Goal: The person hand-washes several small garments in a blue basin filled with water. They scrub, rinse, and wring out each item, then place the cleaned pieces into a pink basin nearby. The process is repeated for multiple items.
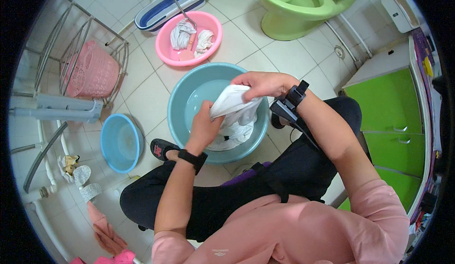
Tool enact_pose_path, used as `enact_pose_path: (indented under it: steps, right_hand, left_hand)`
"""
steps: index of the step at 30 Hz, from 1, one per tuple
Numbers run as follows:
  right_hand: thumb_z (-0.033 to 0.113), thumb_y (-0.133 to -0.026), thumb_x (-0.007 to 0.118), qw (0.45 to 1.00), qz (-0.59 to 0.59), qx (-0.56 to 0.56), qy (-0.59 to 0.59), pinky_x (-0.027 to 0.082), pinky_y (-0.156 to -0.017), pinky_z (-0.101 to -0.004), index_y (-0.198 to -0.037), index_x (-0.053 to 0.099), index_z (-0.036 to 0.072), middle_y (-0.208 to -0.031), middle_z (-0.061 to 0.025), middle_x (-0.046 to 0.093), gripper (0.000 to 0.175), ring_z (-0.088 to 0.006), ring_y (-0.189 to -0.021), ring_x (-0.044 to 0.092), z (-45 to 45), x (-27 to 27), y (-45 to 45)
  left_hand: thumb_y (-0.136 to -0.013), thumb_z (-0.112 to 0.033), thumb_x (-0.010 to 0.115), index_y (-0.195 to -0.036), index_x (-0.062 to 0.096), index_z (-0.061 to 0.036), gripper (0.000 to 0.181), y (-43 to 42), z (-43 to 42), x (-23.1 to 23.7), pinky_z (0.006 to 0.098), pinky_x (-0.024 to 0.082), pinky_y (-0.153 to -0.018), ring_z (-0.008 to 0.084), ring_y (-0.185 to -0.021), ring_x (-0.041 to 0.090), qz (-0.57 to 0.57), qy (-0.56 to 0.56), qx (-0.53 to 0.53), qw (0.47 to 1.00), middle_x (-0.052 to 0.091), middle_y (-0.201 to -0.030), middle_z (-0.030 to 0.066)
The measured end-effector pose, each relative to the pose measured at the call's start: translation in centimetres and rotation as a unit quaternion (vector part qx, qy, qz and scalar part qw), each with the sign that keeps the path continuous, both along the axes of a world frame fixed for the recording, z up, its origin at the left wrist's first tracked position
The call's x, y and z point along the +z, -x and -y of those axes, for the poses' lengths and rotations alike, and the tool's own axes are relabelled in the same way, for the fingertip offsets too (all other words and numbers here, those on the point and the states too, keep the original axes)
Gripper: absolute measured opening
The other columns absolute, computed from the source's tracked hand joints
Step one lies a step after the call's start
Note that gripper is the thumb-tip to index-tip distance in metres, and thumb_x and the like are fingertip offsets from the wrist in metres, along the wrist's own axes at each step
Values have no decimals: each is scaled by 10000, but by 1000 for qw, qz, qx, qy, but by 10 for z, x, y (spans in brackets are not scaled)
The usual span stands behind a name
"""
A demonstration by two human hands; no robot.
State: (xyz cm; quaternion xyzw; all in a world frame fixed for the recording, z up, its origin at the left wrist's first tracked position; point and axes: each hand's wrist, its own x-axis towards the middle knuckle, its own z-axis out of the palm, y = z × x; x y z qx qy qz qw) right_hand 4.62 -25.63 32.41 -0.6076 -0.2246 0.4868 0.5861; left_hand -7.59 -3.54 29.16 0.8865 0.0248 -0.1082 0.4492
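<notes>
A white cloth [231, 102] is stretched between my two hands above a large teal basin [173, 121]. My left hand [204, 125] grips its lower left end, thumb on top. At the upper right end, my right hand [261, 86] pinches the cloth with bent fingers. The lower folds hang into the basin and meet more white fabric [240, 134] bunched at the near right side, with a small dark patch on it. Which folds belong to which piece cannot be told. Water seems to cover the basin's floor.
Beyond the basin stands a pink tub [161, 52] with two wrung cloths and a pink-handled brush. A smaller blue basin [106, 143] is at left, near a metal rack [89, 22] with a pink basket [94, 72]. A green toilet [284, 22] and green cabinet [387, 104] stand right.
</notes>
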Motion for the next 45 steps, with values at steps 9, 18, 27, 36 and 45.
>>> enact_pose_path:
  steps: [9,18,27,36,45]
  right_hand:
    - [168,-804,646,842,447,-133,271,531,-779,-451,-928,703,47,-918,-182,653,182,-366,-849,644,16,-72,-4]
    - [143,-986,523,924,-170,-342,18,598,-675,-321,-1017,629,5,-858,-36,661,177,-160,-709,665,1,-35,-18]
    - [115,-953,575,903,-326,-246,-138,608,-739,-368,-968,648,-27,-910,-87,701,160,-185,-765,699,22,34,-22]
    - [122,-971,565,878,-380,-248,-152,626,-755,-358,-1006,654,-40,-927,-104,721,189,-196,-786,722,29,42,-19]
    - [121,-973,571,846,-417,-274,-189,627,-767,-380,-1001,647,-37,-935,-132,723,177,-219,-790,722,32,40,-20]
  left_hand:
    - [-991,-102,580,-1024,615,-36,82,-2,-39,49,235,466,-729,66,-793,572,-149,423,123,885,641,-895,-17]
    - [-1017,-151,557,-1000,586,-32,123,-7,-69,46,237,475,-683,84,-736,593,-66,302,208,928,658,-868,22]
    - [-1034,-264,543,-910,695,46,367,-10,-90,50,245,395,-613,71,-658,473,-25,87,210,974,570,-715,-30]
    - [-1038,-290,540,-965,706,39,376,-15,-94,42,250,420,-685,85,-741,518,191,-25,141,971,617,-790,-25]
    - [-988,-206,607,-1047,680,22,246,-12,-80,70,289,503,-768,142,-858,644,-81,419,207,880,701,-965,66]
